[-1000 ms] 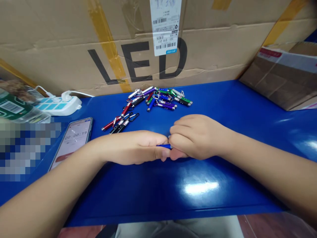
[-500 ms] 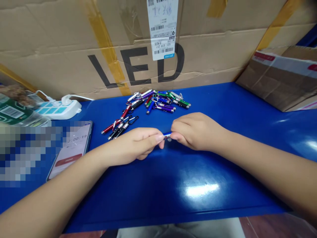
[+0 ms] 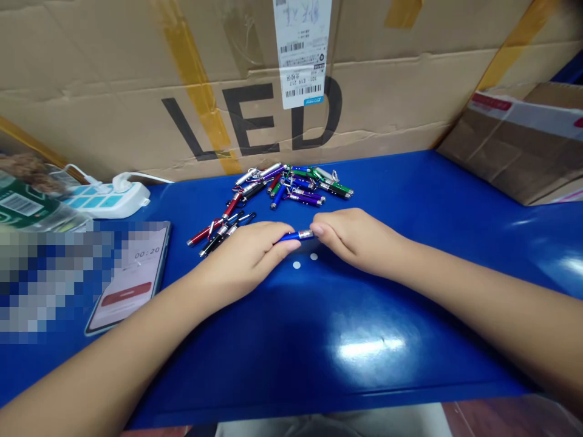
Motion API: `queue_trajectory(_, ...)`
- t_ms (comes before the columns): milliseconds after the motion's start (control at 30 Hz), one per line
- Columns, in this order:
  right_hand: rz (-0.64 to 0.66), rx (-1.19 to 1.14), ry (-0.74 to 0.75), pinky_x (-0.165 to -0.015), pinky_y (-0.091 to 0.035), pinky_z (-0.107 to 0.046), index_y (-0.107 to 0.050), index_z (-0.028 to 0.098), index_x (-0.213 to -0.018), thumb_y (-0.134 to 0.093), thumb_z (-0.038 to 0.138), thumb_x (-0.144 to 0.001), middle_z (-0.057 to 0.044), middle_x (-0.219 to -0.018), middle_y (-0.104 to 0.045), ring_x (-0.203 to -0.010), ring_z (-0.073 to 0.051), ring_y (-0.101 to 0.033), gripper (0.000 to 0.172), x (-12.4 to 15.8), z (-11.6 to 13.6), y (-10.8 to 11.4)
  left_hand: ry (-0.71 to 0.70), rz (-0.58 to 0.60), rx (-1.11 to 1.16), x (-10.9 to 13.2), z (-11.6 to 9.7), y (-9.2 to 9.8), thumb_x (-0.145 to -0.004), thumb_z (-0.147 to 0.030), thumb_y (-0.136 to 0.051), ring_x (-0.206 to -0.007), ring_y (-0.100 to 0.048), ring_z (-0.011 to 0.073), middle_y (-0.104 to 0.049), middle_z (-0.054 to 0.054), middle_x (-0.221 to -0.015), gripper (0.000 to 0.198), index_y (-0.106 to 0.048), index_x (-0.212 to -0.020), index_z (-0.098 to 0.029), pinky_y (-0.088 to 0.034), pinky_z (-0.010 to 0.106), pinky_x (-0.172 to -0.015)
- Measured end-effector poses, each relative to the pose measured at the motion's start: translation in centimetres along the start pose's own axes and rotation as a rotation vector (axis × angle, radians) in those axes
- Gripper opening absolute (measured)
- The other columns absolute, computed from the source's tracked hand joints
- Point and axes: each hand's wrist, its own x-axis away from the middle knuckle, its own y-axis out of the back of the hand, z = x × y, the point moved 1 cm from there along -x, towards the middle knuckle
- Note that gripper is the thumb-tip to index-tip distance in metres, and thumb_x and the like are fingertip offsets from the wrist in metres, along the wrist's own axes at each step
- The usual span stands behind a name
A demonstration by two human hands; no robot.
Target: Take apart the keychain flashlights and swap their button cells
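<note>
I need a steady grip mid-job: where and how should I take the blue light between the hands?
Probably the bare middle of the blue light, fingers across it, from above or the near side. It is slim, straight and nearly level; the left hand covers one end and the right hand is at the other, leaving only that short stretch showing.

Fairly bright, even light fills the view. A white glare spot sits low on the glossy tabletop, a fainter one at the right edge. The label's small print looks soft, forearms stretch toward the borders, and coarse pixels mask the left side.
</note>
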Motion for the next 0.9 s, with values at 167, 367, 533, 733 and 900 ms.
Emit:
queue_trajectory(167, 0.051, 0.076, -0.037, -0.058, -0.026, -0.026, -0.039, 0.021, -0.07, -0.018, 0.044, -0.097, -0.001, -0.062, -0.048, -0.057, -0.014, -0.043, 0.042, -0.2, -0.4, -0.3, 0.11, 0.165, 0.177, -0.1, 0.2, 0.4, -0.099, -0.042, -0.033, -0.079, -0.061, 0.013, -0.069, -0.003, -0.084, 0.041, -0.066, -0.088, -0.02, -0.043, 0.022, -0.073)
queue_trajectory(367, 0.145, 0.059, -0.083, -0.059, -0.024, -0.027, -0.04, 0.02, -0.069, -0.024, 0.041, -0.098, -0.001, -0.062, -0.05, -0.057, -0.014, -0.044, 0.04, -0.1, -0.7, -0.4, 0.091, 0.192, -0.108, -0.1, 1.1, 0.3, -0.097, -0.038, -0.04, -0.102, -0.059, 0.0192, -0.066, 0.002, -0.108, 0.032, -0.063, -0.11, -0.021, -0.041, 0.032, -0.09)
queue_trajectory(533, 0.19, 0.125, -0.097, -0.059, -0.023, -0.027, -0.045, 0.019, -0.07, -0.026, 0.042, -0.099, -0.002, -0.064, -0.053, -0.058, -0.013, -0.044, 0.041, 0.1, -0.8, -0.1, 0.112, 0.212, -0.29, 0.1, 1.3, 0.6, -0.095, -0.035, -0.043, -0.095, -0.06, 0.019, -0.063, 0.001, -0.099, 0.026, -0.063, -0.108, -0.025, -0.044, 0.031, -0.078)
queue_trajectory(733, 0.231, 0.159, -0.107, -0.058, -0.024, -0.027, -0.047, 0.018, -0.071, -0.027, 0.04, -0.099, -0.003, -0.067, -0.057, -0.059, -0.014, -0.046, 0.041, -0.1, -0.5, 0.1, 0.102, 0.192, -0.463, 0.2, 1.0, 0.7, -0.094, -0.036, -0.043, -0.091, -0.062, 0.019, -0.061, 0.0, -0.093, 0.025, -0.063, -0.106, -0.026, -0.039, 0.026, -0.059)
queue_trajectory(900, 0.239, 0.143, -0.117, -0.06, -0.027, -0.027, -0.051, 0.017, -0.075, -0.027, 0.041, -0.099, -0.004, -0.071, -0.06, -0.063, -0.015, -0.051, 0.042, -0.1, -0.5, 0.1, 0.098, 0.19, -0.452, 0.2, 1.1, 0.7, -0.094, -0.037, -0.041, -0.093, -0.061, 0.0188, -0.062, 0.0, -0.095, 0.027, -0.062, -0.108, -0.027, -0.041, 0.025, -0.061)
